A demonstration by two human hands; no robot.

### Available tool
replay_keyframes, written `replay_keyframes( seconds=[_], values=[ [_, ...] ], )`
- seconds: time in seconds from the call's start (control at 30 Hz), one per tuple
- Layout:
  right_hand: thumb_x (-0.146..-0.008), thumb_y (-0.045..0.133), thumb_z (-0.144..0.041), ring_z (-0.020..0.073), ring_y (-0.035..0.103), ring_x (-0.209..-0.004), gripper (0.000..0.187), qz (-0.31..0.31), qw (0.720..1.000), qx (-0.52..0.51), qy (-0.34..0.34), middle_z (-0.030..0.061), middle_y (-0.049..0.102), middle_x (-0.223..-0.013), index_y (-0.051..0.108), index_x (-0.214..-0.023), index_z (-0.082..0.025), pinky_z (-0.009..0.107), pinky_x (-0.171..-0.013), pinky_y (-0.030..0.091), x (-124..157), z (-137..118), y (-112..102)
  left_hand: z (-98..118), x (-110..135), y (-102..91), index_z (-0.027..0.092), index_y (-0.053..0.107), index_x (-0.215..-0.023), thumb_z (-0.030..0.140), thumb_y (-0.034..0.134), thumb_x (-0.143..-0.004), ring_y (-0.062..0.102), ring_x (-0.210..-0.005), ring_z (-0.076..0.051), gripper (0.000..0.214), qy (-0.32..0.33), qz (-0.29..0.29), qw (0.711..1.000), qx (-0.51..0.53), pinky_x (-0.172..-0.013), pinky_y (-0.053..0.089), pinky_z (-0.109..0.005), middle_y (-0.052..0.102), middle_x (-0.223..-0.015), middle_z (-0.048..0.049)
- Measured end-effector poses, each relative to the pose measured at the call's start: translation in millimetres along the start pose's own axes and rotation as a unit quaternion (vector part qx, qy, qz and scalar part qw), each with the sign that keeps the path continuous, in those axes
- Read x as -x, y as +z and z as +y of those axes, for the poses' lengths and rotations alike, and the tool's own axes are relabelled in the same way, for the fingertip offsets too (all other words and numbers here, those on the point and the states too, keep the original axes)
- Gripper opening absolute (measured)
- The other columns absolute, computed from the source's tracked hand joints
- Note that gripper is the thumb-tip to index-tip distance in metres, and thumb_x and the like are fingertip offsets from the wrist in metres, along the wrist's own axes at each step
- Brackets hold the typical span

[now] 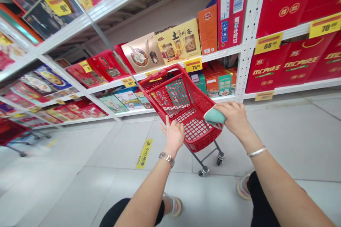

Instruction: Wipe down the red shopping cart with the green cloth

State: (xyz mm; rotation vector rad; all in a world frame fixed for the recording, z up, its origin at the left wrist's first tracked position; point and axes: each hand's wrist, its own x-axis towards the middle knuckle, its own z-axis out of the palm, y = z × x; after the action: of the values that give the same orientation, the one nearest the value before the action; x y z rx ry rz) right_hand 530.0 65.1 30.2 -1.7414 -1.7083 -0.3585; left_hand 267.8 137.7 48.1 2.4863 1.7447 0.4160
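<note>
My left hand [173, 135] closes over the near rim of a small red plastic shopping cart [202, 99], with a metal watch [167, 159] on that wrist. My right hand [231, 118] presses a pale green cloth item [214, 118] against the cart's right rim, and a thin bangle [257, 151] circles that wrist. The cart stands on a grey frame with small castors [204, 171]. Its basket has a latticed wall and a printed red panel inside. A green-and-white sheet [177, 95] lies within it.
White metal shelves [221, 55] with boxed gift packs and yellow price tags [193, 65] run along the aisle ahead and left. Another red cart [10, 131] stands at the far left. A yellow sticker [144, 153] marks the pale tiled floor [80, 149].
</note>
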Motion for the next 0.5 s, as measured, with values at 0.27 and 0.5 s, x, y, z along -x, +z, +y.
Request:
replay_keyframes(
  seconds=[0.27, 0.5],
  values=[
    [-0.087, 0.053, -0.008, 0.0282, 0.066, -0.108, 0.046, 0.074, 0.99, -0.116, 0.023, 0.0073, 0.08, -0.124, 0.076, -0.124, -0.024, 0.04, -0.089, 0.042, -3, -54, 3, 16, 4, -0.5, 0.029, 0.061, -0.149, 0.032, 0.041, -0.106, 0.048, -0.152, -0.034, 0.047, 0.102, 0.012, 0.992, 0.069, -0.13, 0.005, -0.074, 0.072, -0.143, -0.0105],
    [-0.082, 0.064, -0.011, 0.0285, 0.06, -0.102, 0.038, 0.033, 0.997, -0.077, -0.006, 0.005, 0.082, -0.117, 0.078, -0.113, -0.028, 0.042, -0.084, 0.034, 9, -63, 21, -51, -66, -52.0, 0.018, 0.055, -0.155, 0.035, 0.045, -0.103, 0.034, -0.161, -0.036, 0.056, 0.039, 0.035, 0.997, -0.057, -0.131, 0.009, -0.071, 0.047, -0.168, -0.0185]
  ],
)
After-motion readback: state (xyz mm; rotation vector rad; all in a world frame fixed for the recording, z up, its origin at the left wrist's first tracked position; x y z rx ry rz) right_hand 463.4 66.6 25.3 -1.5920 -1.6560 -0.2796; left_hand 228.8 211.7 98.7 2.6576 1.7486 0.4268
